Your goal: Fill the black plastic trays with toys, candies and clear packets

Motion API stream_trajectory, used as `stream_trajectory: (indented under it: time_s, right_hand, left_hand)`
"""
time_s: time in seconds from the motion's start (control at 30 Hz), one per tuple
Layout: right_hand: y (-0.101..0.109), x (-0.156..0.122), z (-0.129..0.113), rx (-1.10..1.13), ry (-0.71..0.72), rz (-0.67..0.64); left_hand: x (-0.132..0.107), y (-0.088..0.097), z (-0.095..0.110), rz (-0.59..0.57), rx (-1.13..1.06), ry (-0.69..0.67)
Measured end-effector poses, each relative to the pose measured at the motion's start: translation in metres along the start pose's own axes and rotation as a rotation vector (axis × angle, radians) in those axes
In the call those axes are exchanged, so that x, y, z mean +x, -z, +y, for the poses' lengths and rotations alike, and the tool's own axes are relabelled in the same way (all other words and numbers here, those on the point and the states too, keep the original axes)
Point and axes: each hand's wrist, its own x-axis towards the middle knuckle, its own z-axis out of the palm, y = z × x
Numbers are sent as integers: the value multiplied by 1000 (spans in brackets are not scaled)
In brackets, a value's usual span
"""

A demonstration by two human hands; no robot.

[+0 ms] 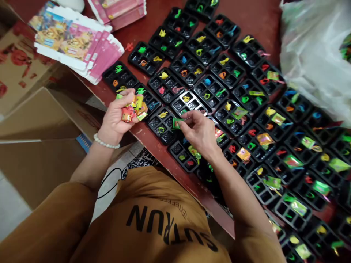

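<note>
A cluster of small colourful packets point(131, 113), red, yellow, orange and green, is gripped in my left hand point(116, 113), over the table's near edge. Between the thumb and fingers of my right hand point(201, 131) is one small green packet point(177, 123). It hovers over the right side of a black compartment tray point(161, 126) holding a yellow and a green plastic piece. Just beyond my right hand lies another black tray point(189, 102) with a yellow piece. To the right, several trays hold a packet beside their plastic pieces, such as an orange packet point(265, 138).
Flattened printed cartons point(79, 44) lie in a stack at the back left, with a pink carton pile point(120, 12) behind. A whitish plastic bag point(315, 54) sits at the far right. Open cardboard boxes point(35, 160) stand left of the red table point(153, 142).
</note>
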Motion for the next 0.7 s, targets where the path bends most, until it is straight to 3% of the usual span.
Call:
stream_trajectory:
  time_s: [0.17, 0.27, 0.37, 0.5, 0.6, 0.7]
  right_hand:
    - [-19, 16, -6, -329, 25, -27]
    - [-20, 18, -14, -434, 116, 42]
    - [-20, 18, -32, -329, 376, 84]
    - [-23, 20, -51, -288, 772, -6]
    - [-27, 28, -50, -362, 935, 59]
    - [-28, 30, -46, -338, 1019, 108]
  left_hand:
    - [10, 6, -12, -65, -57, 27]
    - [15, 7, -16, -104, -104, 45]
    - [17, 5, -18, -117, -158, 75]
    - [17, -2, -16, -131, -260, 238]
    - [18, -4, -13, -173, -294, 338]
    - [17, -4, -12, -200, -297, 318]
